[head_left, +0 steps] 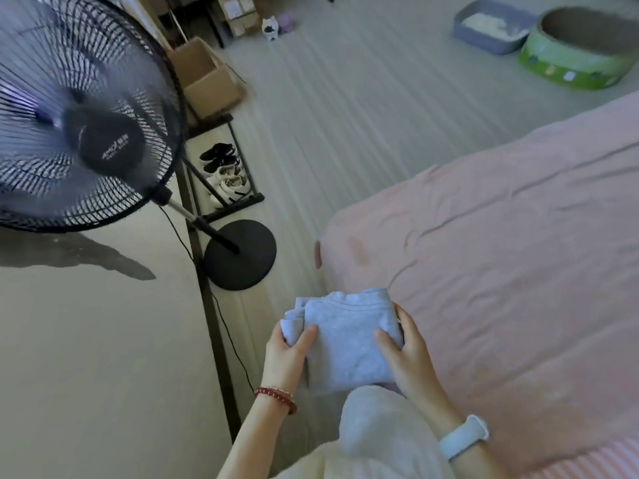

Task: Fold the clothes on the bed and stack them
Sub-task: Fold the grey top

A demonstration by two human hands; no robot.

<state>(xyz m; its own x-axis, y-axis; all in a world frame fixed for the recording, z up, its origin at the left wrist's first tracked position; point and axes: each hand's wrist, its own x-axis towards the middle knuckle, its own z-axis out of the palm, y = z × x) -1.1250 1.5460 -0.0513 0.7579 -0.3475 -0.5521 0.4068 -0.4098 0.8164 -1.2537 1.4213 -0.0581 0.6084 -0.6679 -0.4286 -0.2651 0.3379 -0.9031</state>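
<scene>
Nearest to me, a pale cloth-covered shape bulges up at the bottom edge; I cannot tell whether it is a knee or more clothing, and it hides the near edge of the folded grey garment. That garment sits between my two hands, at the corner of the pink bed; whether it rests on the sheet or is lifted off it I cannot make out. My left hand grips its left side, thumb on top and fingers tucked under a bunched fold that sticks out there, so those fingers are hidden. My right hand clasps the right edge, thumb laid across the top, fingertips curled around the far side. A red bead bracelet circles the left wrist, a pale blue watch band the right.

Farther left stands a black pedestal fan, its cage cut off by the frame and its blades a blur. Behind its pole a low rack holds shoes, then a cardboard box. At the far right lie a grey litter tray and a green round cardboard tub, partly cropped
</scene>
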